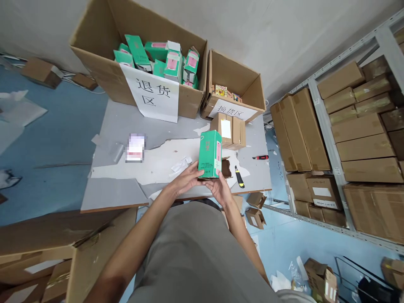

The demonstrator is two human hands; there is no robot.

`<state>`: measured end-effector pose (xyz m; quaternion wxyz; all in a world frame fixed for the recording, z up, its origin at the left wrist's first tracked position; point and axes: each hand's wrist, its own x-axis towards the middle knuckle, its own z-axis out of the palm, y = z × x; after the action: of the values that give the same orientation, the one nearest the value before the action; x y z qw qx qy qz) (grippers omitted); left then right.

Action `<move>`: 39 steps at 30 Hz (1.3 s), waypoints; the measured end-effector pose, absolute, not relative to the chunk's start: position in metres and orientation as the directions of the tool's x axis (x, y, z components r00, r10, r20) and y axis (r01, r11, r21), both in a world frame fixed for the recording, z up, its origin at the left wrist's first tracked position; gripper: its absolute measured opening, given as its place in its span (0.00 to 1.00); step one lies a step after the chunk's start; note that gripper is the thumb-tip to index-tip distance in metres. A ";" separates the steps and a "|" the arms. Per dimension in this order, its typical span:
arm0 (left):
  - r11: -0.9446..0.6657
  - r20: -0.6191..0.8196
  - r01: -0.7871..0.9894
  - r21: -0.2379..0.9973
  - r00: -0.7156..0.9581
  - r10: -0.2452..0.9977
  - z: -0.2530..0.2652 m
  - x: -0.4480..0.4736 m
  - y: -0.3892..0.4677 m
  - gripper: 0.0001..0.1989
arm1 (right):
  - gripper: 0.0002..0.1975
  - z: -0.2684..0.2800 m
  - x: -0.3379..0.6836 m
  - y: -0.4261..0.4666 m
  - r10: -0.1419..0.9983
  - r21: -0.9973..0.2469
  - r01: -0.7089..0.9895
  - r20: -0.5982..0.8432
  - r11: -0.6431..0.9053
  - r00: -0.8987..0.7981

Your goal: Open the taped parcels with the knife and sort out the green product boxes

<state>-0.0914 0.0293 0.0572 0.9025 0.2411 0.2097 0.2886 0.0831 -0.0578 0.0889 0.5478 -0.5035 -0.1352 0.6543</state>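
Between my two hands is a green box (207, 153) with a pink panel on its right side, tilted above the front of the table. My left hand (188, 180) grips its lower left corner, thumb on the front face. At the lower right edge, my right hand (220, 188) closes on it from beneath. Just behind the green box, partly covered by it, an opened brown carton (226, 167) lies on the table. A yellow and black box cutter (239, 177) rests to the right of my right hand.
A large carton (104, 71) of green boxes stands at the back left, with a smaller carton (257, 90) beside it. Small brown boxes (236, 132) sit before the smaller one. A red and black cutter (260, 158) lies on the right of the table (116, 195). Shelves (325, 130) stand farther right.
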 end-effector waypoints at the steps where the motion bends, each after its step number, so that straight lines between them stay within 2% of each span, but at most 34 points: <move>1: 0.715 -0.250 -0.413 0.564 0.740 0.625 0.058 -0.094 0.032 0.37 | 0.33 0.090 0.085 -0.057 0.859 -0.763 -0.522 -0.502 -0.381 0.106; 5: 0.686 -0.313 -0.413 0.599 0.667 0.676 0.062 -0.105 0.039 0.46 | 0.36 0.105 0.093 -0.051 0.873 -0.906 -0.158 -0.421 -0.393 0.245; 7: 0.652 -0.343 -0.420 0.632 0.603 0.721 0.061 -0.107 0.041 0.51 | 0.36 0.118 0.093 -0.045 0.876 -0.930 0.110 -0.283 -0.350 0.391; 9: 0.590 -0.356 -0.407 0.697 0.518 0.778 0.060 -0.107 0.041 0.55 | 0.35 0.131 0.086 -0.037 0.880 -0.871 0.401 -0.071 -0.285 0.470; 11: 0.487 -0.331 -0.367 0.792 0.413 0.848 0.059 -0.103 0.038 0.57 | 0.35 0.140 0.072 -0.027 0.900 -0.746 0.632 0.103 -0.211 0.423; 13: 0.371 -0.275 -0.317 0.873 0.309 0.910 0.058 -0.097 0.033 0.57 | 0.38 0.143 0.055 -0.016 0.931 -0.631 0.759 0.160 -0.159 0.328; 15: 0.293 -0.232 -0.285 0.913 0.229 0.946 0.057 -0.090 0.027 0.55 | 0.40 0.139 0.041 -0.006 0.943 -0.572 0.804 0.150 -0.161 0.296; 18: 0.280 -0.245 -0.276 0.919 0.156 0.957 0.057 -0.082 0.017 0.54 | 0.39 0.126 0.034 0.003 0.935 -0.588 0.789 0.148 -0.178 0.321; 21: 0.329 -0.288 -0.309 0.892 0.171 0.942 0.059 -0.084 0.013 0.50 | 0.39 0.117 0.045 0.006 0.928 -0.719 0.688 0.185 -0.097 0.323; 23: 0.403 -0.341 -0.369 0.837 0.225 0.913 0.063 -0.091 0.012 0.43 | 0.39 0.115 0.057 0.006 0.924 -0.860 0.508 0.151 -0.053 0.351; 25: 0.507 -0.418 -0.427 0.749 0.289 0.861 0.070 -0.100 0.010 0.38 | 0.42 0.114 0.068 0.006 0.925 -0.969 0.242 0.055 -0.041 0.375; 28: 0.626 -0.496 -0.440 0.644 0.383 0.779 0.084 -0.107 0.006 0.36 | 0.48 0.115 0.079 0.005 0.928 -0.993 -0.104 -0.085 -0.050 0.363; 30: 0.660 -0.499 -0.413 0.628 0.437 0.748 0.094 -0.103 0.002 0.36 | 0.49 0.116 0.083 0.003 0.929 -0.973 -0.218 -0.145 -0.072 0.339; 33: 0.659 -0.488 -0.394 0.641 0.454 0.745 0.105 -0.089 -0.004 0.36 | 0.49 0.116 0.087 -0.002 0.931 -0.961 -0.253 -0.193 -0.114 0.311; 39: 0.607 -0.476 -0.409 0.681 0.382 0.792 0.107 -0.055 -0.015 0.37 | 0.50 0.117 0.120 -0.009 0.959 -0.978 -0.161 -0.168 -0.133 0.227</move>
<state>-0.0545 -0.0149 0.1072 0.7978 0.2339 0.4087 0.3765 0.1196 -0.0093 0.1174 0.5521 -0.5557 -0.3590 0.5074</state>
